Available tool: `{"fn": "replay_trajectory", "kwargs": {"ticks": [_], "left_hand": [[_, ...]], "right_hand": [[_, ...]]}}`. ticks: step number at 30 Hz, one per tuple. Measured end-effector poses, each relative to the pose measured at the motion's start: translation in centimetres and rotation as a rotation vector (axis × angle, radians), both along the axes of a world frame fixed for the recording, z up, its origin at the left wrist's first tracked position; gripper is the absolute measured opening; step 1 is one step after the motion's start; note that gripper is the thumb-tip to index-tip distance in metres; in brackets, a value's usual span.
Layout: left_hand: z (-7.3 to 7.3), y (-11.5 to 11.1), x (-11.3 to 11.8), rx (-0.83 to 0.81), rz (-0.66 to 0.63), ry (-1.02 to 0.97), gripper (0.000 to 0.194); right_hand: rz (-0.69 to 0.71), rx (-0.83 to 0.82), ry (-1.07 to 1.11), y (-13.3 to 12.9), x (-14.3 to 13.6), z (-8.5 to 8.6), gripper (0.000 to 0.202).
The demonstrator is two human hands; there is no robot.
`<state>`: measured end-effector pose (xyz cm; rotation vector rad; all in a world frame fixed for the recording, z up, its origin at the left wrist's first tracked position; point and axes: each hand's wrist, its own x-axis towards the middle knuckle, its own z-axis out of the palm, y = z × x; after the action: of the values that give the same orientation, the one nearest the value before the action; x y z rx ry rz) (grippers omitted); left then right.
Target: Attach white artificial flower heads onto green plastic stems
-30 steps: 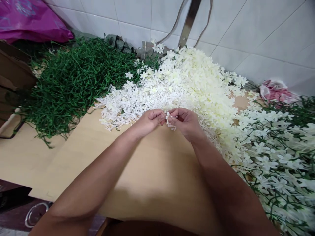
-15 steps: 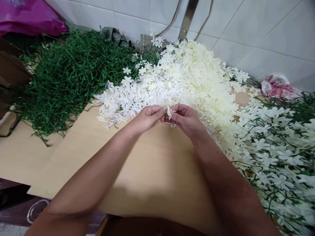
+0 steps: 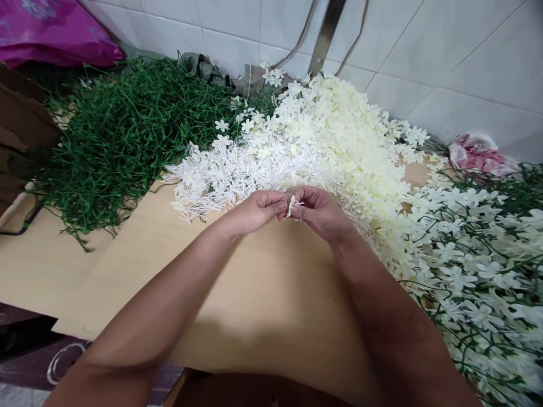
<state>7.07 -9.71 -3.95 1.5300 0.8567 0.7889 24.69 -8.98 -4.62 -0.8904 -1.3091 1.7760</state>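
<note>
A small white flower (image 3: 292, 206) is pinched in the fingertips of my right hand (image 3: 320, 212), above the near edge of the flower heap. My left hand (image 3: 263, 210) is closed right beside it, fingers pressed together; what it grips is hidden between the fingers. Behind both hands spreads a heap of white and cream flowers (image 3: 339, 135), with thin white stamens (image 3: 241, 175) at its front left. Green plastic stems (image 3: 136, 130) are piled at the left. Flowers joined to green stems (image 3: 475, 277) lie in a mass at the right.
Beige boards (image 3: 254, 294) cover the work surface. At the upper left are a magenta bag (image 3: 55, 34) and a brown carton (image 3: 23, 124). A red and white plastic bag (image 3: 479, 155) lies at the right, by the tiled wall (image 3: 458, 51). A metal bar (image 3: 324, 39) stands at the back.
The hands have drawn slightly closer together around the flower. The green bit seen at its base earlier is now hidden. The whole view has shifted a little.
</note>
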Motion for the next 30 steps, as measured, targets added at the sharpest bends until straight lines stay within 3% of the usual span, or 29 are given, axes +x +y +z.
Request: {"fn": "replay_trajectory", "kwargs": {"ticks": [13, 21, 30], "left_hand": [[-0.6, 0.2, -0.3, -0.081, -0.098, 0.049, 0.047], [-0.3, 0.4, -0.5, -0.126, -0.084, 0.045, 0.057], [-1.4, 0.4, 0.1, -0.093, -0.018, -0.027, 0.057]], "right_hand": [[0.028, 0.120, -0.232, -0.2, -0.3, -0.3, 0.040], [0.026, 0.103, -0.202, 0.0, 0.1, 0.4, 0.042], [-0.085, 0.121, -0.310, -0.1, -0.4, -0.3, 0.043]]}}
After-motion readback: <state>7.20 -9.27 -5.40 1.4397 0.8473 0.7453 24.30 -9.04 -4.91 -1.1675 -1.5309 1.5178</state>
